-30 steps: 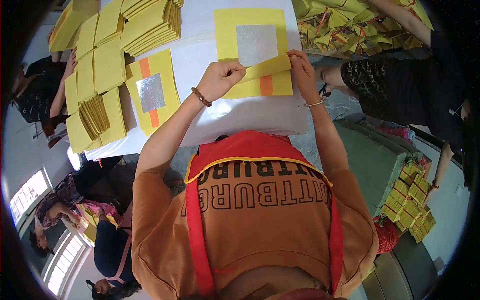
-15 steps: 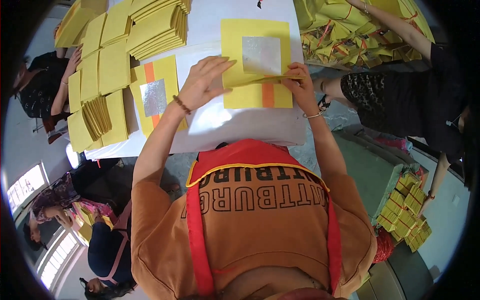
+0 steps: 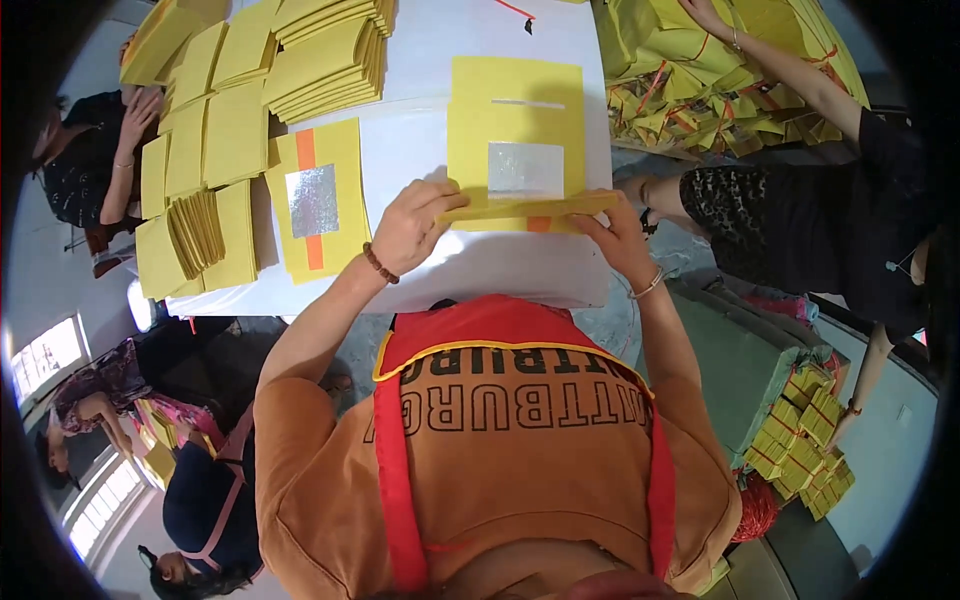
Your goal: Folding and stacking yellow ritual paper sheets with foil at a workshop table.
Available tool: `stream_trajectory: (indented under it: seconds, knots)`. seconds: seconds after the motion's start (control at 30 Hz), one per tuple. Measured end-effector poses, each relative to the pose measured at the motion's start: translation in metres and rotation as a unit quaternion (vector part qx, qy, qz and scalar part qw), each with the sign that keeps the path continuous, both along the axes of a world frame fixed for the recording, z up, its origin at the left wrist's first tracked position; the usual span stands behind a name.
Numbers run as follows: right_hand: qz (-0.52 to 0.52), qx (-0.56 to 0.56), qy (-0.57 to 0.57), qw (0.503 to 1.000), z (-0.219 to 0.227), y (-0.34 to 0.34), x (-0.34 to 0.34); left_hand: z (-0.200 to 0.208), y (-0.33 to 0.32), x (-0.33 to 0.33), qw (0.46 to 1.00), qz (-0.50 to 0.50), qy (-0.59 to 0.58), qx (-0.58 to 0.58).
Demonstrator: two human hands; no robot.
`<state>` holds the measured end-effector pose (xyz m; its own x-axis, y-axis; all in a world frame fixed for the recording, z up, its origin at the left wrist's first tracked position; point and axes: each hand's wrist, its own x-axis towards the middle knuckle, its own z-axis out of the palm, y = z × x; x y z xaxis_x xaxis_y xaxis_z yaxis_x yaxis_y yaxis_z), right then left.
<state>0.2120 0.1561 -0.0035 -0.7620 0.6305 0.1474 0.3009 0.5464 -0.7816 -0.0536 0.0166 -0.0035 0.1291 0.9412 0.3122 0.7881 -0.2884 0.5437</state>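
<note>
A yellow paper sheet [image 3: 510, 120] with a silver foil patch [image 3: 525, 168] lies in front of me on the white table. Its near part is raised into a fold, held at both ends. My left hand [image 3: 415, 225] pinches the fold's left end, fingers closed. At the right end my right hand [image 3: 612, 235] grips the same sheet between thumb and fingers. A bit of orange stripe [image 3: 539, 224] shows beneath the fold. To the left lies a flat pile of yellow sheets [image 3: 346, 170], its top one bearing an orange stripe and a silver square.
Several stacks of folded yellow paper [image 3: 235, 130] cover the table's left side. A red string [image 3: 515, 10] lies at the far edge. On the right, a person [image 3: 800, 200] stands beside a heap of yellow bundles [image 3: 720, 100]; more tied bundles [image 3: 800, 430] sit lower right. Other people are on the left.
Both hands have drawn toward me with the paper's fold. My left hand, open beside the sheet before, now grips its left end. The foil patch lies closer to me.
</note>
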Motion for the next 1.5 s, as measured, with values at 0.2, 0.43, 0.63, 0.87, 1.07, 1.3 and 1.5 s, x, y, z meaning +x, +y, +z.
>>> stream_trajectory:
  seconds: [0.2, 0.43, 0.63, 0.87, 1.07, 1.3, 1.5]
  knots:
    - [-0.142, -0.193, 0.023, 0.971, -0.011, 0.005, -0.021, -0.012, 0.014, 0.005, 0.907, 0.144, -0.346, -0.194]
    - [-0.225, -0.186, 0.086, 0.953, -0.02, 0.011, -0.045, -0.018, 0.036, 0.007, 0.81, 0.251, -0.467, -0.25]
    - [-0.271, -0.102, 0.042, 0.956, -0.018, 0.01, -0.047, -0.017, 0.046, -0.001, 0.789, 0.25, -0.468, -0.31]
    - [-0.282, -0.095, 0.027, 0.954, -0.018, 0.013, -0.053, -0.014, 0.05, -0.004, 0.76, 0.262, -0.507, -0.31]
    - [-0.299, -0.083, -0.006, 0.951, -0.015, 0.012, -0.057, -0.01, 0.05, -0.003, 0.758, 0.272, -0.521, -0.284]
    - [-0.284, -0.058, -0.005, 0.957, -0.017, 0.015, -0.056, 0.01, 0.053, 0.002, 0.93, 0.269, -0.229, -0.104]
    - [-0.284, -0.066, -0.039, 0.956, -0.016, 0.015, -0.056, 0.028, 0.078, 0.042, 0.997, 0.044, 0.059, 0.011]
